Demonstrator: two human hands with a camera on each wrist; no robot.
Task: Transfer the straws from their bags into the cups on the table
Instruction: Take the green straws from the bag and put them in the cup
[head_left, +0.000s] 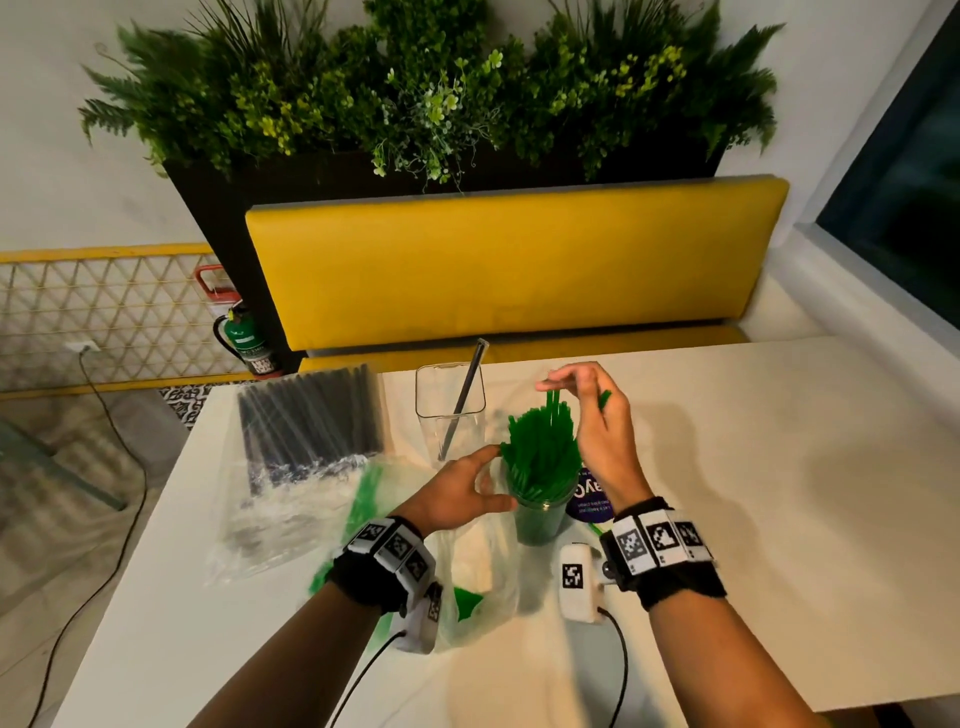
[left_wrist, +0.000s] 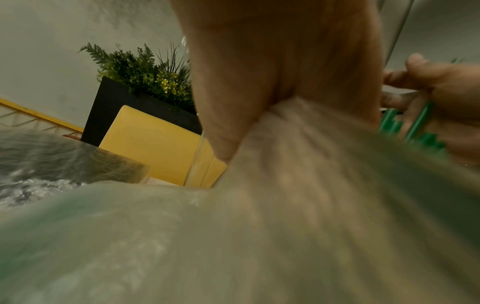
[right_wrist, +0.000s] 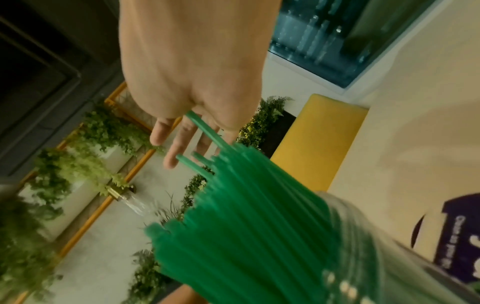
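Note:
A clear cup (head_left: 537, 525) packed with green straws (head_left: 540, 457) stands mid-table. My left hand (head_left: 491, 478) sits against the cup's left side and pinches the crumpled clear bag (head_left: 467, 571); in the left wrist view the bag (left_wrist: 259, 205) gathers into that hand (left_wrist: 270, 102). My right hand (head_left: 550, 384) hovers over the straw tops with fingers stretched out. One green straw (right_wrist: 205, 131) runs up between two fingers (right_wrist: 168, 152), and its tip pokes out behind the hand. A second clear cup (head_left: 449, 410) behind holds one black straw (head_left: 467, 395). A bag of black straws (head_left: 311, 415) lies at the left.
The white table (head_left: 727, 493) has its left edge beside the black-straw bag. A purple round label (head_left: 589, 499) lies right of the green cup. Behind the table runs a yellow bench (head_left: 509, 270) with a planter above. A fire extinguisher (head_left: 241, 332) stands on the floor at left.

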